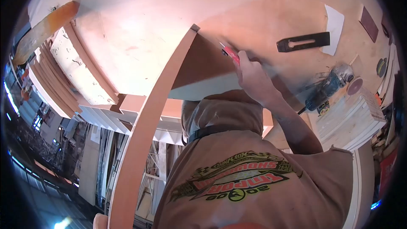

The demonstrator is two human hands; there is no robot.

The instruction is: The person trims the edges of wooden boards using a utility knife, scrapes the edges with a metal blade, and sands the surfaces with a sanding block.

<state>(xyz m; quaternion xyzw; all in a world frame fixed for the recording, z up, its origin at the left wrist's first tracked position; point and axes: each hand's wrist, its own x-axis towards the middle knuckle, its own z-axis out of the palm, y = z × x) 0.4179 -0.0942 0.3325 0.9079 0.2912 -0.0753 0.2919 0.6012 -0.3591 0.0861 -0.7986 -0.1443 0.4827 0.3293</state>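
My right hand (256, 78) is closed around a red utility knife (232, 55), its thin blade pointing up and left over the wooden worktop (254, 0). A long curved wooden board (146, 110) runs from the bottom of the view up to the worktop, left of the knife. The board's far tip has a darker end (195, 28), a short way from the blade. At the bottom edge, my left hand (100, 221) shows only in part, wrapped against the board's near end. The rest of that hand is out of view.
Right of the knife lie a black slotted plane iron (303, 42), a white sheet (334, 27) and an angle grinder (328, 87). Stacked pale boards (352, 121) stand beyond the grinder. On the left are curved wooden pieces (53, 82) and an orange-tipped strip (51, 25).
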